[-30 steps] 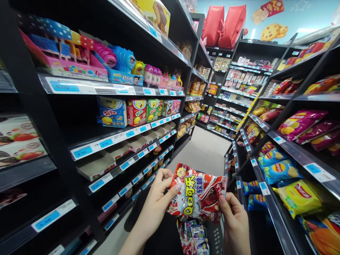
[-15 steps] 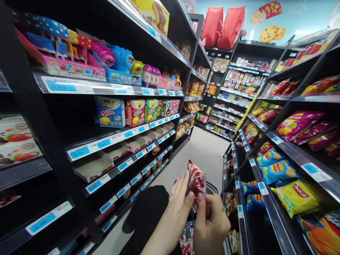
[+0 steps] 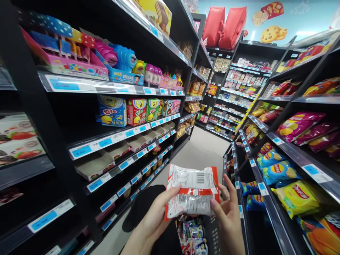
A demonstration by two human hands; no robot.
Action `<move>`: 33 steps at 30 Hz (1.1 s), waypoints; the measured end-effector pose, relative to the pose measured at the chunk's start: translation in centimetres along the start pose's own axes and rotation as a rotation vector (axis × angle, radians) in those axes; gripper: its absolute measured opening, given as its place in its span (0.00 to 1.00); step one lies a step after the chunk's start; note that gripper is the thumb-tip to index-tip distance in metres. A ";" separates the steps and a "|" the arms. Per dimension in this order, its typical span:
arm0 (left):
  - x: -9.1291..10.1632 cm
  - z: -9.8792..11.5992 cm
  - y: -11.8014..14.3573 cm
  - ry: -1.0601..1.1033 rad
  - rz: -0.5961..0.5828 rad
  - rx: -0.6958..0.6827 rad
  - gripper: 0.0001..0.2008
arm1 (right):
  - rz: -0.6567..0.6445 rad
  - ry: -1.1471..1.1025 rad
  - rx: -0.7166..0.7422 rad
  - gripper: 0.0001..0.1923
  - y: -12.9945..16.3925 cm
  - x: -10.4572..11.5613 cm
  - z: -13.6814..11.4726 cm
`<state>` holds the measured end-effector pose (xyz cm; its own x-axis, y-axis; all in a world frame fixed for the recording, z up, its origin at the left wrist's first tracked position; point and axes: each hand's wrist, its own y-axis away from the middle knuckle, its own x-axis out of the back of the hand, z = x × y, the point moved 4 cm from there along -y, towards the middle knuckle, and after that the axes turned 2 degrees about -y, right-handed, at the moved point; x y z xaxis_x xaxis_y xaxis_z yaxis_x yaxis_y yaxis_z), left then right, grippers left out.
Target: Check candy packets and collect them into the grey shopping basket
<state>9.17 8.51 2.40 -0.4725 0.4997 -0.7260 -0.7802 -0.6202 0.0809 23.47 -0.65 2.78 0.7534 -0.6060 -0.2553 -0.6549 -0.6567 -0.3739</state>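
A red-and-white snack bag [image 3: 195,191] is held low in the middle of the head view, its back with barcode and small print facing me. My left hand [image 3: 162,207] grips its left end, thumb on the printed side and fingers hidden beneath. At the right end, my right hand [image 3: 225,207] presses its thumb on the lower corner; the index finger sticks up and the others are partly behind the bag. Below lies a colourful bundle of small packets [image 3: 192,233] in a dark shopping basket [image 3: 213,226] with slotted sides, partly covered by the bag and my hands.
Left shelves hold toy candies [image 3: 127,60] and snack boxes [image 3: 136,111]; open cartons [image 3: 95,164] stand lower. On the right are chip bags [image 3: 297,196]. A pale floor [image 3: 204,145] runs between the shelves towards a back rack [image 3: 239,85]. My dark-clothed leg [image 3: 146,205] is at lower centre.
The bag has turned from edge-on to flat, showing its printed back. My hands have moved apart to its two ends, and more of the packets below shows.
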 end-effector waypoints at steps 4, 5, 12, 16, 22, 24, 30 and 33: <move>-0.4 -0.1 0.1 -0.042 -0.052 0.004 0.32 | -0.046 -0.011 -0.127 0.21 0.1 2.0 1.0; -0.6 0.2 0.1 -0.061 -0.059 -0.040 0.37 | 0.002 0.039 -0.101 0.17 0.2 2.5 0.8; -0.9 2.1 0.2 -0.443 -0.064 -0.282 0.38 | 0.270 0.145 0.047 0.12 1.2 2.5 -1.5; -1.0 2.6 0.3 -0.671 0.022 -0.429 0.09 | 0.314 0.143 0.065 0.15 1.2 2.3 -2.0; -1.5 3.0 0.9 -0.932 0.150 -0.549 0.05 | 0.232 0.294 0.104 0.20 1.4 1.8 -2.3; -1.4 3.0 1.2 -0.930 0.175 -0.543 0.08 | 0.238 0.359 0.112 0.21 1.5 1.5 -2.2; -0.8 2.4 1.0 -0.781 0.215 -0.427 0.10 | 0.236 0.324 0.053 0.21 1.2 1.2 -1.7; -0.5 1.9 0.5 -0.666 0.206 -0.390 0.06 | 0.224 0.196 -0.037 0.18 1.0 1.7 -1.4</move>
<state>8.22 9.05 4.08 -0.8332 0.5318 -0.1517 -0.5091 -0.8447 -0.1650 24.04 -2.95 3.18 0.5665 -0.8104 -0.1496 -0.8080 -0.5106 -0.2940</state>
